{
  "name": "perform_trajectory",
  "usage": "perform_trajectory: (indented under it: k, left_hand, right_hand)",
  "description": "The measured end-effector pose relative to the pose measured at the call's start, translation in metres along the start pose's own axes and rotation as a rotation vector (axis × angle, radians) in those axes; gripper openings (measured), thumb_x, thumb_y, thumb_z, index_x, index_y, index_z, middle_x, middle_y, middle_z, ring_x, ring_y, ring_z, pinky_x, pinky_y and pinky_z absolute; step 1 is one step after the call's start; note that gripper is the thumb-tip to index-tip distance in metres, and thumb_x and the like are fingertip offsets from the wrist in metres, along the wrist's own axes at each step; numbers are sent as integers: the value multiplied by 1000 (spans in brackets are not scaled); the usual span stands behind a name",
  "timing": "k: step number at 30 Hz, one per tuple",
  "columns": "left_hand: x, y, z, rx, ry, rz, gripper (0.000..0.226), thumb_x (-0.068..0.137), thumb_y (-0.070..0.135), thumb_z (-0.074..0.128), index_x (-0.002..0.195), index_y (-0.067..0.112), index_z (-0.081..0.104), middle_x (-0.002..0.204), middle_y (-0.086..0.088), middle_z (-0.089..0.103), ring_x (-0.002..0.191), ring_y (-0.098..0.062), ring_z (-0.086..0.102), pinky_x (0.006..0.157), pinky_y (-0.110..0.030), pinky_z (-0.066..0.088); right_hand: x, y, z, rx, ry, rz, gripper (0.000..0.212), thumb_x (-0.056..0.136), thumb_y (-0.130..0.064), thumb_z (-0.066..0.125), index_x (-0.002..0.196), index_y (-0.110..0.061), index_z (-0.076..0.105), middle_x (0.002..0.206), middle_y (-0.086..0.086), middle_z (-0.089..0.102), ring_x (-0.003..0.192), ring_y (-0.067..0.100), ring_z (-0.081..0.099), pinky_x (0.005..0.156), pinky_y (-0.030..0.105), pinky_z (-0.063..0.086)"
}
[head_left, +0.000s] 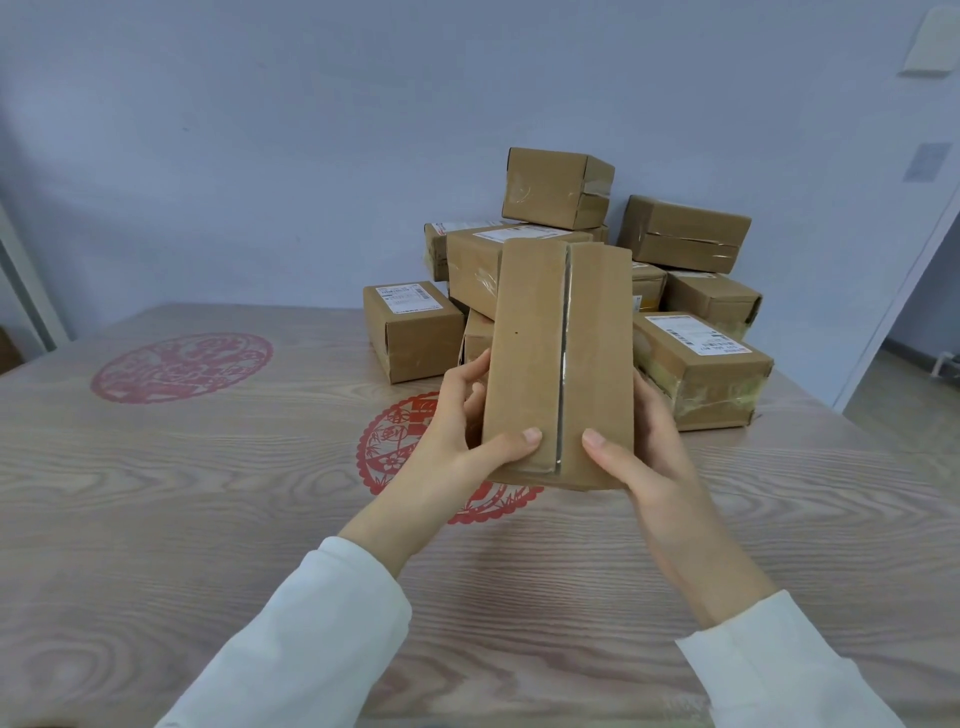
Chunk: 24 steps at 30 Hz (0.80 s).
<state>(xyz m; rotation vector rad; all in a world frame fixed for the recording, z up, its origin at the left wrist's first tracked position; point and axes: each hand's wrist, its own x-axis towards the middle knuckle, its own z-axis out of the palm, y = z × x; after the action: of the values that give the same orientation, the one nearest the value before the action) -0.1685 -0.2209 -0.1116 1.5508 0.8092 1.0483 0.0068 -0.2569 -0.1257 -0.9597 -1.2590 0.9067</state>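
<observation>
The person is holding a long brown cardboard box (530, 353) up in front of the camera. It is hanging clear of the pale wood-grain worktop (208, 519), just above a round red paper-cut decoration (387, 447) lying there. The left grip (460, 415) is clasping the box's left edge, fingers curling behind and thumb pressing on the near face. The right grip (654, 452) is mirroring it on the right edge, thumb lying beside the taped centre seam (563, 358). Both are grasping the box; neither is released. The box is standing on end, and the face turned this way is showing only the seam between two flaps, with no label.

Behind it, a loose heap of brown cardboard parcels (556, 187) is sitting at the far side of the worktop against the blue-grey wall (311, 156). Several are carrying white shipping labels (698, 335). A second red paper-cut (182, 366) is lying well apart to the left.

The step in hand seems to be looking the box over. The next move is probably calling for turning it between both grips to bring another face round. That means shifting the thumbs without letting the smooth card slip, and keeping its top end away from the heap, which looks easy to topple.
</observation>
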Motion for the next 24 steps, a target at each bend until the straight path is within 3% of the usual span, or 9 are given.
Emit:
perform_trajectory:
  k: [3, 5, 8, 12, 16, 20, 24]
  left_hand:
    - [-1, -1, -1, 19, 5, 13, 77, 71, 33, 81, 123, 53, 27, 128, 20, 47, 109, 8, 56, 85, -17, 52]
    - [-1, -2, -1, 34, -3, 16, 80, 68, 32, 79, 125, 54, 26, 135, 16, 46, 117, 1, 54, 88, -20, 52]
    - [-2, -2, -2, 18, -1, -2, 86, 71, 22, 76, 135, 47, 23, 139, 13, 45, 115, 1, 55, 85, -18, 52]
    - [-2, 2, -2, 63, -7, -7, 102, 71, 41, 78, 151, 35, 14, 142, 14, 45, 123, -3, 51, 100, -29, 48]
    - [-1, 3, 0, 109, 53, -29, 101, 63, 52, 66, 150, 30, 20, 140, 8, 49, 124, -9, 51, 103, -37, 47]
    - [-3, 2, 3, 106, 62, -18, 91, 68, 42, 67, 147, 30, 23, 136, 14, 49, 118, 1, 51, 94, -20, 49]
    - [-3, 1, 7, 133, 85, -8, 91, 70, 41, 66, 148, 30, 20, 129, 21, 45, 105, 13, 48, 81, -4, 46]
  right_hand:
    - [-1, 2, -2, -13, -5, -9, 83, 71, -20, 67, 146, -26, 30, 132, -16, 54, 118, -1, 53, 90, 17, 49]
    - [-2, 2, -1, -22, -15, -13, 83, 77, -13, 72, 146, -25, 29, 131, -17, 54, 117, -3, 54, 88, 15, 49]
    - [-3, 1, 1, -23, -23, 1, 76, 84, -5, 63, 148, -26, 26, 131, -21, 51, 114, -9, 53, 83, 11, 48]
    - [-2, 1, 2, -68, 28, -4, 85, 71, -35, 64, 147, -28, 27, 140, -13, 47, 122, -3, 49, 95, 21, 46]
    - [-1, 4, 4, -79, 28, -23, 74, 81, -17, 64, 146, -27, 29, 140, -11, 47, 119, -5, 51, 89, 14, 48]
    - [-2, 5, 7, -61, 68, -40, 78, 70, -36, 64, 142, -28, 35, 138, -8, 48, 115, -7, 53, 82, 10, 49]
    - [-2, 6, 8, -76, 107, -59, 75, 71, -37, 63, 140, -26, 37, 136, -7, 50, 111, -9, 54, 77, 8, 48]
